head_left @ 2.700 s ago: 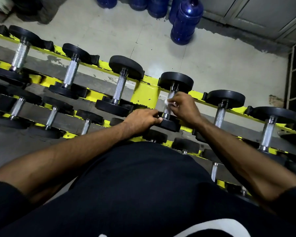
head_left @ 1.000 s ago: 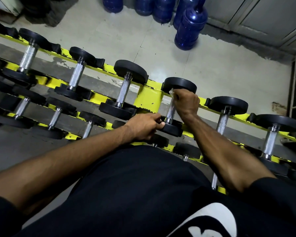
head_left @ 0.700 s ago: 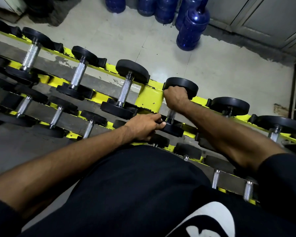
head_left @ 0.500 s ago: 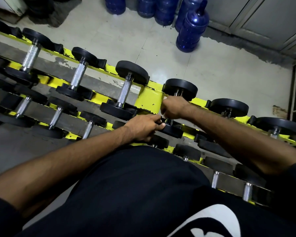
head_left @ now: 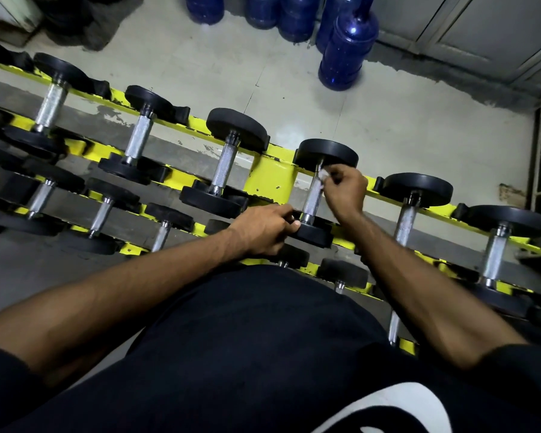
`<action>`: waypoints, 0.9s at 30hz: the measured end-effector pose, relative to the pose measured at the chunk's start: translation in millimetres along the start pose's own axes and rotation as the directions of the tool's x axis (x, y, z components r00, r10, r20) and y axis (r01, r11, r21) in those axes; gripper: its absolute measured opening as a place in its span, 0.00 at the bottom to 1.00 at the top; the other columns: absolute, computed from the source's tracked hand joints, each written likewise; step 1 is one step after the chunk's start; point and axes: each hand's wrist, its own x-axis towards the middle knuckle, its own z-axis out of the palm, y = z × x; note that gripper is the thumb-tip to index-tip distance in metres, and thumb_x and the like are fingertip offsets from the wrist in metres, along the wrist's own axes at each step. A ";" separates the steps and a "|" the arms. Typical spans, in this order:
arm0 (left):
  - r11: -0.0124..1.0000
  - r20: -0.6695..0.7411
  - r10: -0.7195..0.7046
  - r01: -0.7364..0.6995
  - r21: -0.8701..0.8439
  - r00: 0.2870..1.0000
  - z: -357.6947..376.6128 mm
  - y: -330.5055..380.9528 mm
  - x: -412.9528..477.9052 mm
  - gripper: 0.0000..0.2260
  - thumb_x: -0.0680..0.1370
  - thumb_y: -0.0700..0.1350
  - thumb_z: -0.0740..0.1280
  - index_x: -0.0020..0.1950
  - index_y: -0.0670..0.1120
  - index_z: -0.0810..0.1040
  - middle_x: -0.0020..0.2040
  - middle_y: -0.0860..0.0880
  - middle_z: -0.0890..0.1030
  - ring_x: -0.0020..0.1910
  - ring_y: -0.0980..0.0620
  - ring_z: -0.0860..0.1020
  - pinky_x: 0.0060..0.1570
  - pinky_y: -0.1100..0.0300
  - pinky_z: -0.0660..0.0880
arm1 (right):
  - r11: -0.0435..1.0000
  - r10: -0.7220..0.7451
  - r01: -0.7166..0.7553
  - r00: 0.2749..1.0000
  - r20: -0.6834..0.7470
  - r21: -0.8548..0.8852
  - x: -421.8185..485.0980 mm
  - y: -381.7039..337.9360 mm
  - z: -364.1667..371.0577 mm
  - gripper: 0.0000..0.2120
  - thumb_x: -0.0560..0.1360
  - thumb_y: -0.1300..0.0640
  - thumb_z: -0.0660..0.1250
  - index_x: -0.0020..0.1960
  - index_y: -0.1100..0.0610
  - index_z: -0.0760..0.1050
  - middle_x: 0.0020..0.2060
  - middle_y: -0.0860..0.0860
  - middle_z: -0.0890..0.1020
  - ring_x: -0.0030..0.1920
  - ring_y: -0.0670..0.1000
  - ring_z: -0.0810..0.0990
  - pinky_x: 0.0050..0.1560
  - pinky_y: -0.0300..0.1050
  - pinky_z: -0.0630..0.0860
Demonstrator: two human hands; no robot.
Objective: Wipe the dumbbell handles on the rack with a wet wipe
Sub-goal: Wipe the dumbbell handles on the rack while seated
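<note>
My right hand (head_left: 345, 192), grip pinching the wet wipe (head_left: 324, 174), climbs back up the dumbbell handle (head_left: 312, 196) for another pass; left hand (head_left: 263, 228) grips the plate (head_left: 314, 235).

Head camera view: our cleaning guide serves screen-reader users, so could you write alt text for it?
A person's right hand pinches a white wet wipe against the top of a knurled steel dumbbell handle on a yellow metal rack, while the left hand holds its near black weight plate.
</note>
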 end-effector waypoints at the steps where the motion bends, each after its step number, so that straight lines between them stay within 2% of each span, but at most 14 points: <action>1: 1.000 0.002 -0.002 0.002 -0.003 1.000 -0.1 0.3 -0.5 0.16 0.81 0.49 0.61 0.68 0.49 0.76 0.59 0.46 0.73 0.55 0.47 0.76 0.44 0.56 0.74 | 0.987 0.138 -0.133 0.989 -0.053 0.096 7.6 0.9 2.9 0.06 0.72 0.57 0.73 0.48 0.55 0.85 0.41 0.49 0.86 0.42 0.48 0.83 0.47 0.49 0.82; 3: 1.000 0.005 0.002 -0.002 -0.008 1.000 -1.0 -0.6 -1.4 0.16 0.81 0.49 0.62 0.68 0.50 0.76 0.59 0.47 0.73 0.55 0.48 0.76 0.44 0.56 0.76 | 0.940 0.313 -0.298 0.948 -0.066 0.167 9.2 4.8 8.9 0.05 0.70 0.56 0.75 0.46 0.55 0.85 0.39 0.48 0.86 0.40 0.49 0.84 0.48 0.51 0.83; 5: 1.000 0.003 0.006 -0.006 -0.016 1.000 -1.8 -2.6 -1.4 0.16 0.81 0.49 0.63 0.68 0.51 0.76 0.58 0.48 0.73 0.54 0.48 0.77 0.44 0.55 0.77 | 0.900 0.410 -0.406 0.912 0.008 0.158 -4.3 8.6 8.3 0.01 0.68 0.59 0.74 0.39 0.54 0.85 0.35 0.49 0.86 0.36 0.51 0.85 0.44 0.52 0.84; 7: 1.000 -0.005 0.003 -0.003 -0.022 1.000 -3.3 -3.5 -1.1 0.15 0.81 0.50 0.63 0.68 0.51 0.77 0.57 0.48 0.74 0.53 0.48 0.77 0.43 0.55 0.77 | 0.812 0.548 -0.562 0.827 0.126 0.153 -18.9 13.3 4.9 0.06 0.67 0.66 0.70 0.33 0.58 0.81 0.33 0.54 0.84 0.32 0.54 0.84 0.39 0.54 0.84; 9: 0.999 -0.008 -0.009 0.008 -0.031 1.000 -3.9 -2.6 -0.7 0.15 0.81 0.50 0.63 0.67 0.52 0.78 0.57 0.49 0.74 0.53 0.48 0.78 0.45 0.54 0.79 | 0.665 0.641 -0.698 0.716 0.277 0.265 -22.3 13.2 -0.9 0.05 0.67 0.72 0.70 0.38 0.64 0.79 0.37 0.60 0.81 0.32 0.57 0.83 0.38 0.57 0.84; 11: 0.999 -0.006 -0.019 0.019 -0.036 1.000 -2.9 -0.7 0.0 0.15 0.80 0.50 0.63 0.66 0.52 0.78 0.57 0.49 0.74 0.53 0.48 0.78 0.46 0.53 0.79 | 0.555 0.632 -0.733 0.679 0.374 0.393 -11.9 10.9 -4.3 0.07 0.67 0.73 0.68 0.43 0.65 0.77 0.38 0.60 0.79 0.28 0.54 0.80 0.38 0.52 0.84; 14: 0.999 -0.012 -0.029 0.029 -0.042 0.999 0.0 0.7 0.2 0.15 0.80 0.50 0.64 0.65 0.52 0.79 0.58 0.49 0.75 0.54 0.48 0.77 0.46 0.52 0.79 | 0.409 0.603 -0.726 0.670 0.433 0.553 2.4 3.7 -3.7 0.11 0.71 0.73 0.63 0.42 0.58 0.76 0.37 0.52 0.79 0.35 0.49 0.78 0.40 0.47 0.82; 16: 0.998 -0.016 -0.034 0.033 -0.045 0.999 0.6 0.1 -0.7 0.15 0.80 0.50 0.64 0.65 0.52 0.79 0.58 0.49 0.75 0.54 0.48 0.77 0.46 0.52 0.80 | 0.343 0.602 -0.748 0.639 0.478 0.568 3.1 5.2 -0.3 0.10 0.76 0.69 0.64 0.44 0.55 0.77 0.37 0.50 0.79 0.38 0.47 0.78 0.39 0.45 0.80; 18: 0.998 -0.019 -0.030 0.029 -0.050 0.999 1.1 -1.1 -1.5 0.15 0.80 0.50 0.63 0.66 0.52 0.79 0.58 0.49 0.75 0.54 0.48 0.78 0.46 0.52 0.80 | 0.330 0.615 -0.777 0.607 0.503 0.535 -3.0 10.0 -0.8 0.08 0.77 0.67 0.66 0.47 0.55 0.79 0.40 0.50 0.81 0.41 0.47 0.80 0.39 0.44 0.80; 20: 0.999 -0.023 -0.023 0.022 -0.046 0.999 1.7 -2.8 -1.7 0.15 0.80 0.50 0.63 0.66 0.53 0.78 0.58 0.49 0.75 0.54 0.48 0.78 0.46 0.52 0.80 | 0.390 0.636 -0.778 0.614 0.467 0.492 -15.5 15.0 -4.2 0.07 0.74 0.68 0.68 0.46 0.58 0.80 0.41 0.53 0.82 0.38 0.49 0.80 0.37 0.43 0.80; 22: 0.999 -0.021 -0.020 0.019 -0.042 1.000 1.8 -4.2 -1.6 0.16 0.80 0.50 0.64 0.67 0.53 0.78 0.59 0.49 0.75 0.55 0.49 0.78 0.46 0.52 0.80 | 0.589 0.587 -0.683 0.729 0.352 0.432 -32.5 16.4 -7.3 0.04 0.71 0.68 0.73 0.45 0.62 0.83 0.38 0.54 0.83 0.34 0.49 0.80 0.31 0.40 0.78; 24: 0.999 -0.017 -0.021 0.021 -0.037 1.000 1.8 -4.1 -1.3 0.16 0.80 0.50 0.64 0.67 0.53 0.78 0.59 0.49 0.76 0.55 0.48 0.77 0.46 0.52 0.80 | 0.880 0.330 -0.386 0.916 0.227 0.276 -45.1 15.3 -7.3 0.05 0.69 0.62 0.77 0.45 0.60 0.85 0.36 0.50 0.84 0.34 0.46 0.82 0.33 0.37 0.78; 25: 0.999 -0.016 -0.023 0.022 -0.035 1.000 1.7 -3.6 -0.8 0.16 0.80 0.49 0.64 0.67 0.52 0.78 0.59 0.49 0.76 0.55 0.48 0.77 0.46 0.52 0.80 | 0.970 0.143 -0.180 0.966 0.217 0.163 -47.7 12.1 -7.7 0.05 0.69 0.59 0.78 0.44 0.58 0.86 0.37 0.48 0.84 0.36 0.44 0.82 0.36 0.36 0.78; 27: 0.999 -0.009 -0.025 0.024 -0.034 1.000 2.2 -2.1 -0.6 0.16 0.80 0.49 0.64 0.67 0.52 0.78 0.59 0.48 0.75 0.55 0.47 0.77 0.46 0.51 0.80 | 0.976 -0.175 0.203 0.950 0.260 -0.083 -39.9 8.3 -4.2 0.04 0.72 0.57 0.76 0.46 0.56 0.86 0.39 0.49 0.83 0.39 0.46 0.80 0.40 0.39 0.76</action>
